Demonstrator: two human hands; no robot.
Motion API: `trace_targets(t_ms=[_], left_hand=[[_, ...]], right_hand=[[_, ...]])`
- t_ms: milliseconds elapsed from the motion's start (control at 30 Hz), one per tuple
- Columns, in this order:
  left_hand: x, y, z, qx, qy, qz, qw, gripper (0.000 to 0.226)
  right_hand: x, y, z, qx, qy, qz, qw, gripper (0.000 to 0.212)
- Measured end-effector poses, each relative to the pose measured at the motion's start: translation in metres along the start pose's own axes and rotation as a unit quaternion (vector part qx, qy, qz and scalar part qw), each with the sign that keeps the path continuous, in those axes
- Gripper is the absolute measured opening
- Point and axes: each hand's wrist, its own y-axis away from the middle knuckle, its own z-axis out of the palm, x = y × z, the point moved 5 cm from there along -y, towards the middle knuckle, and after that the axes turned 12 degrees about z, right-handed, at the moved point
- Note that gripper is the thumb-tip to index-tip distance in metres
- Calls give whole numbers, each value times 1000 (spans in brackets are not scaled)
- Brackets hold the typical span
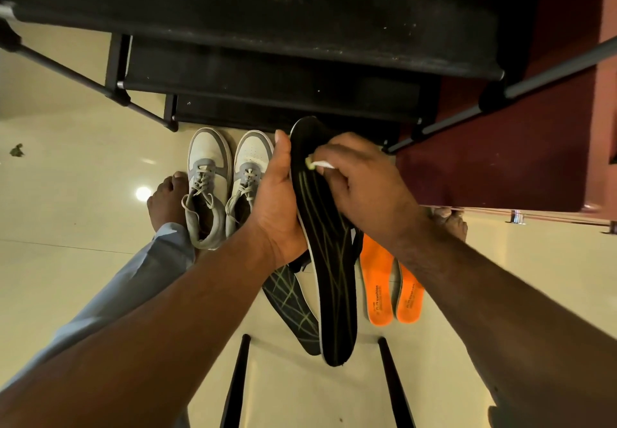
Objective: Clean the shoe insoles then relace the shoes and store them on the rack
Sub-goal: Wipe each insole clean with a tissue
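Nearest, a black insole is held in the air above the floor; the left hand clamps its edge at mid-length, thumb on top. The right hand pinches a small white wipe against the forefoot. It looks light and floppy, so support at the middle suits it. Below lie a second black insole and two orange insoles. Beyond stand grey laced shoes, then the black rack.

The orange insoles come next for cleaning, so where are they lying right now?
In the head view, the orange insoles lie side by side on the floor, right of the black insole held by the left hand.
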Motion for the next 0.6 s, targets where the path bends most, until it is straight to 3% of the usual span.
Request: trace_targets(t_ms=[100,267,433,600], left_hand=[[0,1,0,1,-4,-1,1000,84],[2,1,-1,12,24,2,1000,82],[0,1,1,0,-12,2,1000,83],[2,1,0,5,-4,-3,1000,82]], right_hand=[[6,-2,-3,16,7,28,999,22],[-14,5,4,-11,-23,-25,999,21],[10,-2,-1,22,26,41,999,16],[-15,6,2,4,-9,-35,999,25]])
